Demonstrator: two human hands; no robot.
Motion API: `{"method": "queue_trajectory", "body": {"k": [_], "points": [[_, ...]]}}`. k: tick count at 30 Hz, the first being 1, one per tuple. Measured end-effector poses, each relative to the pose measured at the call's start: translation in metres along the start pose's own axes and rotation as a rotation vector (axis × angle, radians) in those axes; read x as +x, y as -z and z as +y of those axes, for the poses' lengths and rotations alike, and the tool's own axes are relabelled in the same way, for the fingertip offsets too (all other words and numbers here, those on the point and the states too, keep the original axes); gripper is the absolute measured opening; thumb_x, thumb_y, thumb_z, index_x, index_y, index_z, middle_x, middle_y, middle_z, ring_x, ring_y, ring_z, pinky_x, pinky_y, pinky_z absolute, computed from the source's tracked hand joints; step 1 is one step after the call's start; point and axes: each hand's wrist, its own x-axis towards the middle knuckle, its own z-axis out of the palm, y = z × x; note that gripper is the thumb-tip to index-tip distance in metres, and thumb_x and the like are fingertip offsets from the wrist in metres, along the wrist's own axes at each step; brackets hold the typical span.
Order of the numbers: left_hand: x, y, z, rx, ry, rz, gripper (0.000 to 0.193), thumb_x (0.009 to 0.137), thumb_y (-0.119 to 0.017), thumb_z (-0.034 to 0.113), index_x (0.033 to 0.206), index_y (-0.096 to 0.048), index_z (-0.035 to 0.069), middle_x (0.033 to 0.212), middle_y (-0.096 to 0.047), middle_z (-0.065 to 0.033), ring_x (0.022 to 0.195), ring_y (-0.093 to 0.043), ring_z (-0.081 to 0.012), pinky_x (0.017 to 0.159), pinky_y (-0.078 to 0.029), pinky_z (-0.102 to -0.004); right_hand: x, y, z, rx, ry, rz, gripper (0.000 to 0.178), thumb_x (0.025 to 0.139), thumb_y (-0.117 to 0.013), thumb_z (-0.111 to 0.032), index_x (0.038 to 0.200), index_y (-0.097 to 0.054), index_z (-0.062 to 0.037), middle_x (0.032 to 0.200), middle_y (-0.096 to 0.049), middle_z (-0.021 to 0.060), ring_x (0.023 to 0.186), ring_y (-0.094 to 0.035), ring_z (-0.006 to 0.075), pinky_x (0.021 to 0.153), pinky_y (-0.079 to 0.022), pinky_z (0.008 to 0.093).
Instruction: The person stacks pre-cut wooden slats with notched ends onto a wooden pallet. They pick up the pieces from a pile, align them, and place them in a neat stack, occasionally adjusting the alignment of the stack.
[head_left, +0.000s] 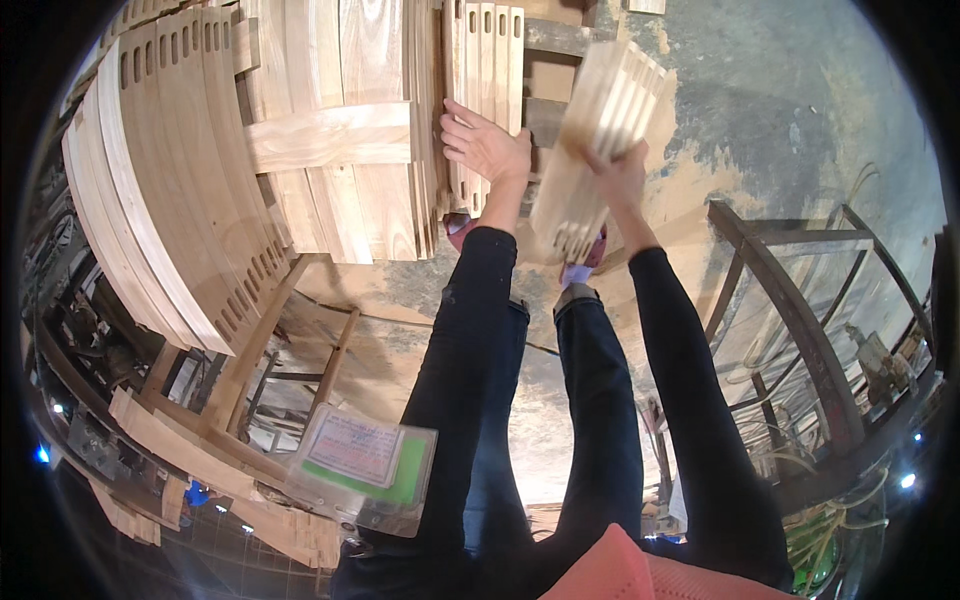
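Observation:
My right hand grips a bundle of slotted wooden slats. The bundle tilts, blurred by motion, with slots showing at both ends. My left hand has its fingers spread and lies over a row of similar upright slotted slats, seemingly touching them; it holds nothing. Left of that hand, wide pale boards stand packed together, with a short board lying across them. Farther left is a long curved-looking row of slotted boards.
A dark frame structure stands between the slat row and the moving bundle. On the right stands a metal frame with thin cables around it. A wooden frame supports the boards at left. A plastic-sleeved card hangs near my left arm.

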Motion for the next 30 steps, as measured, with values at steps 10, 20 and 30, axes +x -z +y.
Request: {"method": "queue_trajectory", "body": {"k": [10,20,30], "points": [[0.021,-0.003,0.017,-0.042,0.154,-0.074,0.127,0.058,-0.086,0.041,0.149,-0.008,-0.002,0.138,-0.036,-0.0296,0.129,-0.038,-0.0438,0.111,-0.025,-0.0562,-0.055,0.119,0.078,0.172,-0.006,0.214,0.076,0.075,-0.085,-0.019,0.133,-0.041,0.0015,0.120,-0.059,0.0151,0.110,-0.059,0.0234,0.091,-0.049,0.0349],[-0.060,0.105,-0.017,-1.370,0.270,-0.932,0.091,0.063,-0.083,0.020,0.136,-0.036,-0.006,0.107,-0.064,-0.0210,0.093,-0.066,-0.0353,0.084,-0.056,-0.0468,-0.132,0.212,0.085,0.643,-0.192,-0.091,0.052,0.090,-0.064,-0.018,0.136,-0.046,-0.0022,0.128,-0.058,0.0080,0.117,-0.055,0.0212,0.098,-0.045,0.0335],[-0.234,0.359,-0.063,-2.260,0.689,-1.057,0.041,0.070,-0.074,0.016,0.106,-0.065,-0.002,0.094,-0.069,-0.0164,0.089,-0.068,-0.0294,0.087,-0.054,-0.0439,-0.232,0.366,-0.021,1.286,0.034,-0.588,0.075,0.081,-0.072,-0.022,0.141,-0.027,-0.0151,0.134,-0.048,0.0138,0.124,-0.049,0.0305,0.106,-0.042,0.0480]]}}
